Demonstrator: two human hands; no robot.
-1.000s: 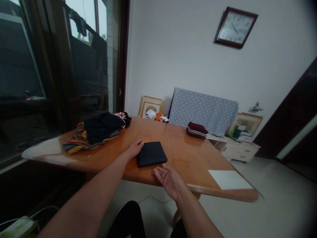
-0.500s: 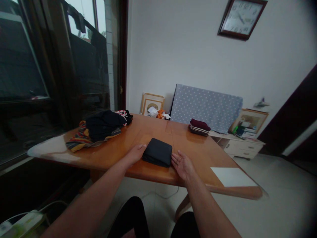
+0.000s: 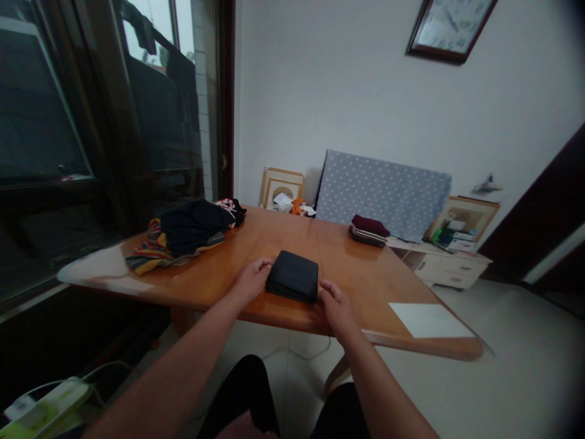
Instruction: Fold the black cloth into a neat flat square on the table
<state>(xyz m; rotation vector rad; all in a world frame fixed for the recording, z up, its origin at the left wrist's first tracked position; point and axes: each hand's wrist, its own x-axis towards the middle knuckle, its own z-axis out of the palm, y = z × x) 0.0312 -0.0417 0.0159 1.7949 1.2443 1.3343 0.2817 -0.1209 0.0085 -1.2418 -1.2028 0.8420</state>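
A black folded cloth (image 3: 293, 275) lies on the wooden table (image 3: 370, 274) near its front edge. My left hand (image 3: 250, 280) grips its left side, fingers curled onto the top. My right hand (image 3: 333, 302) holds its right front corner. Both forearms reach in from below.
A heap of dark and striped clothes (image 3: 183, 235) sits at the table's left. A folded maroon stack (image 3: 369, 230) lies at the far right side. A white sheet (image 3: 429, 320) rests at the front right corner. A spotted board (image 3: 381, 195) and picture frames lean on the wall behind.
My right hand moved from open in the air to the cloth's right corner and closed on it. My left hand curled onto the cloth's left side.
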